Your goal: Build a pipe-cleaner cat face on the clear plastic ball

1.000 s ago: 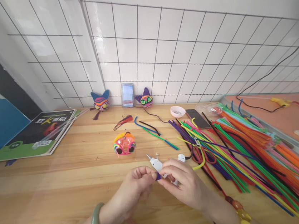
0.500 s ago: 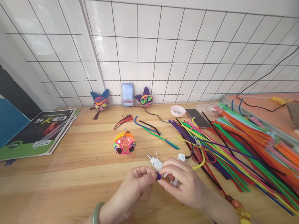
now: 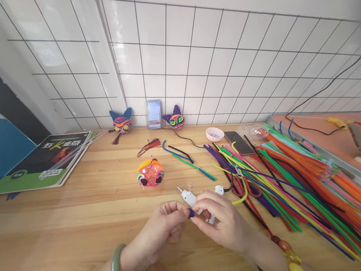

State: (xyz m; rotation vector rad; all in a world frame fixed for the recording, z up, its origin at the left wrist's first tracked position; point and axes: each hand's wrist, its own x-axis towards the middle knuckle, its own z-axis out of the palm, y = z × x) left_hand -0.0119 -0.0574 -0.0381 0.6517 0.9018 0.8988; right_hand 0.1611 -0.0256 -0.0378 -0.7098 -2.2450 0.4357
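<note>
A small dark purple piece [image 3: 191, 213], seemingly coiled pipe cleaner, sits between my two hands above the wooden table [image 3: 81, 234]. Thumb and curled fingers of my left hand [image 3: 167, 225] pinch its left side. From the other side, the fingertips of my right hand [image 3: 221, 223] close on it. A white glue gun [image 3: 187, 197] lies just beyond, its nozzle pointing up-left and its body partly hidden by my right hand. Farther off stands a round clear ornament [image 3: 150, 173] wound with orange, pink and multicoloured strips, with two dark eye shapes.
Bundled pipe cleaners [image 3: 291, 192] spread across the right side. Two finished animal heads [image 3: 122, 121] and a propped phone [image 3: 154, 114] stand by the tiled wall. A pink bowl [image 3: 214, 134], a dark phone [image 3: 238, 142], red tassels [image 3: 149, 146] and magazines [image 3: 53, 158] lie around.
Almost nothing differs. My right hand's fingers shift very slightly around the purple piece, while my left hand keeps its place.
</note>
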